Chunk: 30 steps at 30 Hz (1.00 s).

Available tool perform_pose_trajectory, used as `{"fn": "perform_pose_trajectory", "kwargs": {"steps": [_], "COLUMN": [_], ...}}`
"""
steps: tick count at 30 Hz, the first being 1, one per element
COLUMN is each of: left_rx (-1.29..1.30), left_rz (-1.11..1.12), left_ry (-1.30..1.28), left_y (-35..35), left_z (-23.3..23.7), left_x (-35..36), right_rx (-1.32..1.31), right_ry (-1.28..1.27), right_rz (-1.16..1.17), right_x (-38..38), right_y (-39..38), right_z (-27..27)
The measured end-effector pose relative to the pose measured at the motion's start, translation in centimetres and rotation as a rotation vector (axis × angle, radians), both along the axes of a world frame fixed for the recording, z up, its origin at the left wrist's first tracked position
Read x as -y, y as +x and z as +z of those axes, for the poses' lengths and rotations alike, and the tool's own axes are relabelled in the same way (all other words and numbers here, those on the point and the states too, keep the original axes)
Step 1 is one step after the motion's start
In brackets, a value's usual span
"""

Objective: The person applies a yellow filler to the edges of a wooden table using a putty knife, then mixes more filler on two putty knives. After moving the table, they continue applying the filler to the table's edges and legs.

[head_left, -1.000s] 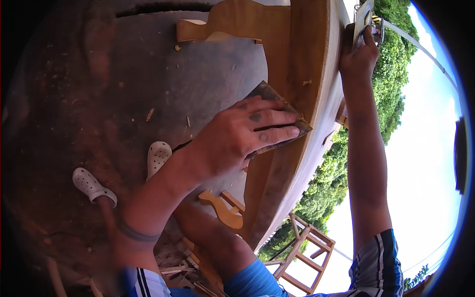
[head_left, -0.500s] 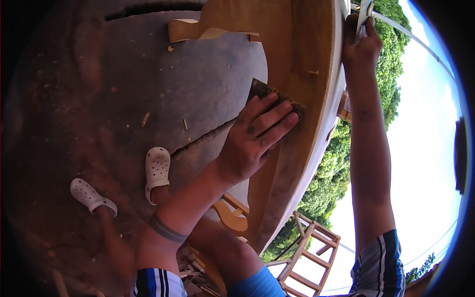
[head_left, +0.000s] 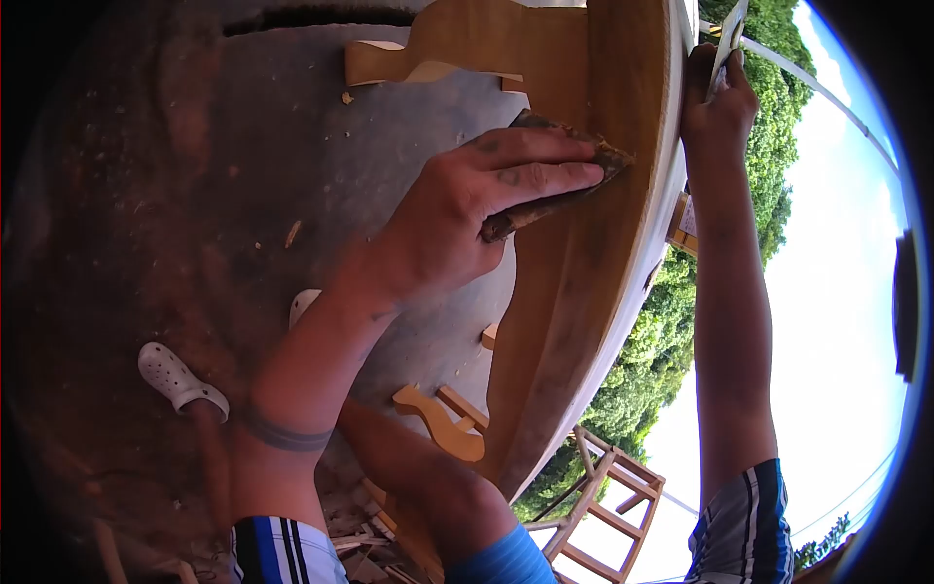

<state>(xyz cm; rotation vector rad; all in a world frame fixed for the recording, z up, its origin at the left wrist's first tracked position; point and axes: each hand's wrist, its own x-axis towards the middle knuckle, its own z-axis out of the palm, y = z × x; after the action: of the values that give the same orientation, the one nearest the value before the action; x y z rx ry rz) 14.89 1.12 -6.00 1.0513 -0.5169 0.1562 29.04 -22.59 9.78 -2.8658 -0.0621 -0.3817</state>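
My left hand is closed on a dark, worn piece of sandpaper, its fingers pressing it against the inner face of a brown wooden panel. The sandpaper is bent, and one corner points toward the panel's pale edge. Beyond that edge, at the upper right, my right hand grips a thin, flat, pale piece whose kind I cannot make out. A shaped wooden part with a curved outline adjoins the panel at the top.
The view is turned sideways, with the grey floor at left and sky at right. A wooden ladder-like frame stands lower right. A curved wooden piece and wood scraps lie low. One white clog shows on the floor.
My left hand has moved up in the view along the panel, tilting the sandpaper. Its forearm now covers most of one clog. My right hand has shifted only slightly.
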Motion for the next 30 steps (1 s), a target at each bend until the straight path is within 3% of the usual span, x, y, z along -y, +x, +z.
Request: {"fn": "perform_pose_trajectory", "kwargs": {"steps": [2, 5, 10, 13, 14, 17, 19, 25, 29, 30], "left_rx": [-0.002, -0.015, 0.045, 0.089, -0.060, -0.456, -0.484, -0.330, -0.201, -0.166], "left_rz": [-0.040, -0.086, -0.122, -0.336, -0.393, -0.282, -0.234, -0.074, -0.175, -0.112], "left_ry": [0.016, 0.077, 0.195, 0.199, 0.051, -0.128, -0.264, -0.130, -0.149, -0.096], "left_y": [-2.3, -5.3, -12.9, -15.3, -15.2, -8.9, -4.4, 8.7, 11.8, 11.3], "left_z": [-0.1, 0.4, 1.4, 0.8, 0.3, 1.1, 0.4, -1.1, 1.0, 0.6], "left_x": [0.5, 0.8, 1.5, -0.2, -0.9, -3.6, -3.4, -3.2, -3.9, -3.6], "right_rx": [-0.007, 0.008, 0.005, 0.067, 0.129, 0.165, 0.142, 0.124, 0.160, 0.165], "right_ry": [-0.047, 0.507, 0.778, 0.991, 1.082, 1.193, 1.181, 1.114, 1.121, 1.118], "right_rz": [-0.017, -0.030, -0.133, -0.216, -0.254, -0.300, -0.309, -0.324, -0.322, -0.328], "right_x": [-0.1, 1.9, -1.3, -3.4, -3.7, -3.4, -3.2, -4.1, -4.4, -4.5], "right_y": [-0.3, 1.1, -0.1, 0.0, 0.4, 0.7, 0.6, 0.2, 0.2, 0.1], "right_z": [0.1, 0.0, -0.1, -0.4, -0.6, -0.5, -0.5, -0.9, -0.9, -0.9]}}
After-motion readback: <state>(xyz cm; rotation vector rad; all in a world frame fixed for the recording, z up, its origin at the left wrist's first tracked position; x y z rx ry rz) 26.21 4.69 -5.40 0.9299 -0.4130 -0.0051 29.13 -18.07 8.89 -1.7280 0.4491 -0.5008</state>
